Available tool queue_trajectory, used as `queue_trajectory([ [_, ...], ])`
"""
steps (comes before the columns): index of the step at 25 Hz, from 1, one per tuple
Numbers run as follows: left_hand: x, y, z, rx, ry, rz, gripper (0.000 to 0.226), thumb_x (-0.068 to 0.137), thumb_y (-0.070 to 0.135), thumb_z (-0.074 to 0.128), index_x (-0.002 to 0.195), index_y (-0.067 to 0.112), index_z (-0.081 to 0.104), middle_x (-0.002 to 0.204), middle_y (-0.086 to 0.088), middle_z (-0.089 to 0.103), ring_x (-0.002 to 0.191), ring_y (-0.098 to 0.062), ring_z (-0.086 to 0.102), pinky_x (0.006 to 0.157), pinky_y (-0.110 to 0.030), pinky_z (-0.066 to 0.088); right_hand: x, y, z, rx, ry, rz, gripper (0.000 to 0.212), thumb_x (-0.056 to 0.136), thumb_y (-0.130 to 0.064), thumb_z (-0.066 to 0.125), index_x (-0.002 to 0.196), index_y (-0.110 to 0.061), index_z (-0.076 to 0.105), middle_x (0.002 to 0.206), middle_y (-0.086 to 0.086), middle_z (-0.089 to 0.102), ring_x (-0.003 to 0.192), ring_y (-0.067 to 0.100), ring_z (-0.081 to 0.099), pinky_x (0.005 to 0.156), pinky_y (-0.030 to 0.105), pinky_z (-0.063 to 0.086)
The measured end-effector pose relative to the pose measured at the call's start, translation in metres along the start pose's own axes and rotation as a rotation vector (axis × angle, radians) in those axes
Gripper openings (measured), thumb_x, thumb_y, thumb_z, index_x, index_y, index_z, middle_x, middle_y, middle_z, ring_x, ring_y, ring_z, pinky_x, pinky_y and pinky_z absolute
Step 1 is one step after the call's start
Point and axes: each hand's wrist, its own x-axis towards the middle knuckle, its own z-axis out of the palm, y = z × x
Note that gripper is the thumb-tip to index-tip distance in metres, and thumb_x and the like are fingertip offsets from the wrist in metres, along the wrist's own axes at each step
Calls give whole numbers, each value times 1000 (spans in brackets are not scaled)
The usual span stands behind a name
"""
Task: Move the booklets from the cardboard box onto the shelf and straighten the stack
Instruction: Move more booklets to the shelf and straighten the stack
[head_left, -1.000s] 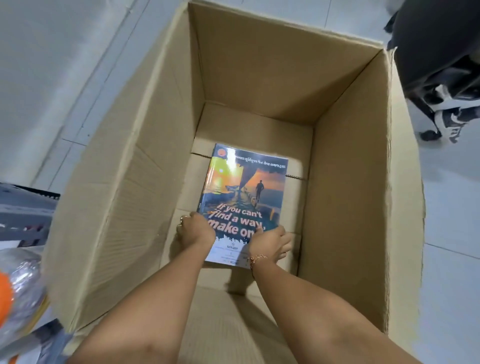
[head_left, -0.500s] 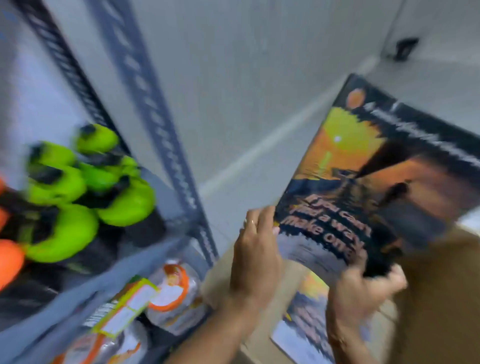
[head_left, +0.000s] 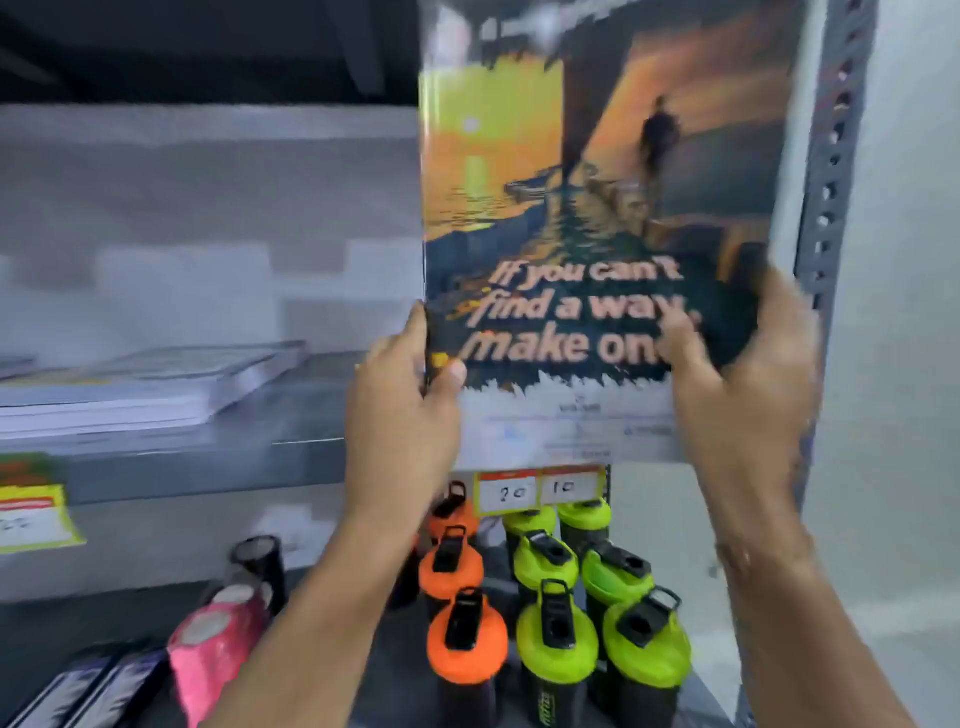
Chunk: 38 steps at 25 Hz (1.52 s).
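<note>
I hold a booklet (head_left: 597, 218) upright in front of the shelf; its cover shows an orange sunset and the words "If you can't find a way, make one". My left hand (head_left: 402, 410) grips its lower left edge, thumb on the cover. My right hand (head_left: 743, 384) grips its lower right corner. A stack of booklets (head_left: 140, 387) lies flat on the grey shelf board (head_left: 208, 457) to the left, its layers slightly offset. The cardboard box is out of view.
On the lower shelf stand shaker bottles with orange lids (head_left: 465, 644) and green lids (head_left: 558, 639), plus a pink roll (head_left: 215, 649). Price tags (head_left: 537, 488) hang below the booklet. A perforated grey upright (head_left: 831, 171) runs along the right, with white wall beyond it.
Both hands lifted the booklet out of the cardboard box and raised it up in front of the shelf. My view swung from the box up to the shelves.
</note>
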Motion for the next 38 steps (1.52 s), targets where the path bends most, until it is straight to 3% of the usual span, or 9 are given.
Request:
queue_trajectory([
  [5, 65, -17, 13, 431, -168, -199, 22, 87, 12, 55, 104, 4, 66, 105, -21, 69, 99, -38, 62, 74, -34, 48, 50, -10, 73, -269, -287, 174, 22, 81, -5, 55, 102, -5, 64, 106, 21, 68, 96, 37, 62, 66, 29, 39],
  [10, 65, -18, 21, 766, -491, -263, 26, 89, 15, 49, 105, 0, 62, 120, -23, 62, 97, -35, 59, 73, -30, 42, 52, 10, 87, -627, -735, 342, 30, 85, -4, 48, 113, 5, 55, 122, 29, 57, 117, 41, 51, 95, 41, 45],
  [14, 33, 20, 47, 779, -174, 173, 28, 88, 5, 46, 109, 7, 65, 116, -16, 63, 109, -38, 53, 84, -43, 48, 24, 11, 42, -343, -157, -141, 22, 88, -6, 51, 102, 0, 66, 101, 18, 72, 99, 35, 60, 84, 30, 41],
  [17, -46, 52, 100, 653, -137, 663, 33, 75, 2, 40, 88, 12, 69, 88, -10, 71, 85, -34, 62, 61, -35, 51, -50, 45, -38, -104, 323, -302, 19, 92, -1, 51, 102, -2, 67, 99, 1, 69, 93, 22, 62, 87, 26, 45],
  [20, -150, 64, 169, 464, -597, 821, 30, 67, 8, 37, 68, 16, 66, 64, -5, 68, 62, -26, 65, 45, -26, 45, -151, 122, -134, -162, 418, 191, 23, 93, -9, 47, 108, -18, 62, 96, -23, 65, 91, 10, 63, 87, 27, 48],
  [23, -282, 66, 258, 283, -1311, 686, 32, 79, 6, 42, 91, 14, 70, 91, -8, 71, 87, -28, 67, 58, -29, 49, -270, 199, -237, -570, 431, 880, 22, 90, -5, 49, 105, -10, 64, 95, -6, 68, 98, 22, 62, 90, 39, 48],
  [28, -499, -43, 349, 567, -2051, 596, 30, 90, 6, 47, 117, 3, 59, 123, -20, 61, 115, -35, 57, 94, -41, 48, -439, 255, -339, -1062, -89, 1662, 35, 90, -14, 47, 124, -3, 48, 135, 20, 48, 127, 36, 41, 106, 42, 36],
  [32, -604, -126, 341, 785, -2103, 527, 45, 86, 7, 44, 131, 1, 42, 134, -16, 50, 125, -30, 46, 102, -37, 41, -502, 265, -375, -1066, 115, 2213, 68, 93, -28, 46, 145, -8, 9, 155, 19, 6, 141, 34, 9, 115, 46, 22],
  [38, -628, -125, 351, 782, -1822, -146, 52, 86, 7, 55, 134, -2, 36, 132, -22, 50, 119, -38, 51, 93, -44, 47, -504, 276, -370, -1104, 239, 2150, 65, 87, -22, 53, 141, -13, 18, 139, 16, 30, 124, 34, 31, 103, 46, 34],
])
